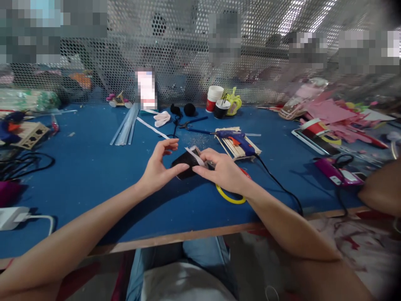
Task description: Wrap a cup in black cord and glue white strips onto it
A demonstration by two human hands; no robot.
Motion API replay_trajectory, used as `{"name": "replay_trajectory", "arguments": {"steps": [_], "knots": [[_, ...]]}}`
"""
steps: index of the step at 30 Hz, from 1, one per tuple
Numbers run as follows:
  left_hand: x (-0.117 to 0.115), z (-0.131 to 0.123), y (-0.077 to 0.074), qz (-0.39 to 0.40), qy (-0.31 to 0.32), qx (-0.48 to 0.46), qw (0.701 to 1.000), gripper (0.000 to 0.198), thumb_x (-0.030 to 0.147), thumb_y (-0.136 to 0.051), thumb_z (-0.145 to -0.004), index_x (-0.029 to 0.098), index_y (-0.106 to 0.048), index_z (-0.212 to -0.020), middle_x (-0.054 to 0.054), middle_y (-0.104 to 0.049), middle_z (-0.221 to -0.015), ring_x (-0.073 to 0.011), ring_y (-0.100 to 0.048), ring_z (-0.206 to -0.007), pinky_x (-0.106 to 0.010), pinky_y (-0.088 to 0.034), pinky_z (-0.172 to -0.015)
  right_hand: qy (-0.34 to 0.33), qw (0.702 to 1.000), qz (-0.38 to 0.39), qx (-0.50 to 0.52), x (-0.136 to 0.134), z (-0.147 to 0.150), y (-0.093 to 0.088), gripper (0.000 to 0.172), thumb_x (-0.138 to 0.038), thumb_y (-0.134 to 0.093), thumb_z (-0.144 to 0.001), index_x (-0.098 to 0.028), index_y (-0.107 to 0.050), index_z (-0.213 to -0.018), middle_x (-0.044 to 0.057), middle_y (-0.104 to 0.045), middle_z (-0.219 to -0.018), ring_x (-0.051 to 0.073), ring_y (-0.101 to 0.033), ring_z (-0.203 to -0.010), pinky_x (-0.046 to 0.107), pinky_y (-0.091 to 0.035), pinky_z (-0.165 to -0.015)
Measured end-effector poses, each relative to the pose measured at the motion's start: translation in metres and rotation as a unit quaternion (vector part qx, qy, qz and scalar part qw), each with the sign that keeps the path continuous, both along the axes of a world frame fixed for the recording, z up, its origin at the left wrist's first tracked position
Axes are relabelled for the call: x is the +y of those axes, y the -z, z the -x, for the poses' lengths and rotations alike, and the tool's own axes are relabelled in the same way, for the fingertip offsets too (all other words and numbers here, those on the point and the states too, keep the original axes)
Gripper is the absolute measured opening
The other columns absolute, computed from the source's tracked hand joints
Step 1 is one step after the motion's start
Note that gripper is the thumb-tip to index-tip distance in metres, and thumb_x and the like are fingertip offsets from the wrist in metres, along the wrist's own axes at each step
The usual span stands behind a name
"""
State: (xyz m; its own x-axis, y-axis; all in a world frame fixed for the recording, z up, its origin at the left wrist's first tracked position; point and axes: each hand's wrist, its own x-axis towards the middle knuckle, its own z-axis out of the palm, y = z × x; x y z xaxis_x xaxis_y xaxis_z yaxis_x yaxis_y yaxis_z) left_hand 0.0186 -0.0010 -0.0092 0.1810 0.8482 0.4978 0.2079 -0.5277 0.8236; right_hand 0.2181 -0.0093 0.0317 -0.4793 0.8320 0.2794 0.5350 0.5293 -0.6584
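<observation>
A small cup wrapped in black [184, 164] lies tilted between my hands, its mouth facing right. My right hand [224, 169] grips it at the rim, thumb and fingers pinching a white ribbon [196, 156] against it. My left hand [161, 165] is open, fingers raised and apart, its thumb touching the cup's side. More of the white ribbon [153, 126] runs back across the table to a loose coil [162, 118]. Yellow-handled scissors [230, 198] lie partly under my right hand.
A blue glue gun [236, 140] rests on a stick panel [255, 149], its cord trailing right. Behind are pliers [196, 121], glue sticks [127, 127], stacked paper cups [214, 97] and another black-wrapped cup [222, 109]. A person's arm [380, 188] is at right, near a purple box [338, 172].
</observation>
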Motion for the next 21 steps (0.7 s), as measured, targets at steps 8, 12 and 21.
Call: {"name": "replay_trajectory", "arguments": {"steps": [8, 12, 21], "knots": [[-0.005, -0.001, -0.014, -0.054, 0.034, 0.006, 0.998, 0.008, 0.026, -0.063, -0.079, 0.019, -0.061, -0.078, -0.003, -0.059, -0.080, -0.0147, -0.055, -0.078, -0.031, -0.045, -0.076, -0.045, 0.997, -0.054, -0.035, -0.005, -0.002, 0.011, 0.019, -0.026, -0.060, -0.081, -0.019, -0.047, -0.068, 0.003, -0.053, -0.078, 0.015, -0.050, -0.076, 0.030, -0.040, -0.069], [-0.007, -0.003, -0.014, -0.039, 0.036, -0.002, 0.999, 0.008, 0.025, -0.063, -0.079, 0.018, -0.060, -0.076, -0.003, -0.058, -0.078, -0.0140, -0.054, -0.075, -0.030, -0.044, -0.073, -0.054, 0.997, -0.055, -0.033, -0.006, -0.004, 0.012, 0.017, -0.026, -0.060, -0.082, -0.019, -0.050, -0.072, 0.004, -0.056, -0.083, 0.017, -0.051, -0.081, 0.031, -0.041, -0.073], [-0.009, -0.006, -0.015, 0.032, 0.023, -0.022, 0.999, 0.012, 0.026, -0.060, -0.080, 0.017, -0.056, -0.073, -0.001, -0.053, -0.075, -0.0118, -0.049, -0.070, -0.027, -0.040, -0.068, -0.070, 0.996, -0.054, -0.001, -0.008, -0.005, 0.011, 0.023, -0.026, -0.060, -0.083, -0.020, -0.044, -0.068, 0.002, -0.054, -0.079, 0.016, -0.050, -0.080, 0.031, -0.041, -0.074]]}}
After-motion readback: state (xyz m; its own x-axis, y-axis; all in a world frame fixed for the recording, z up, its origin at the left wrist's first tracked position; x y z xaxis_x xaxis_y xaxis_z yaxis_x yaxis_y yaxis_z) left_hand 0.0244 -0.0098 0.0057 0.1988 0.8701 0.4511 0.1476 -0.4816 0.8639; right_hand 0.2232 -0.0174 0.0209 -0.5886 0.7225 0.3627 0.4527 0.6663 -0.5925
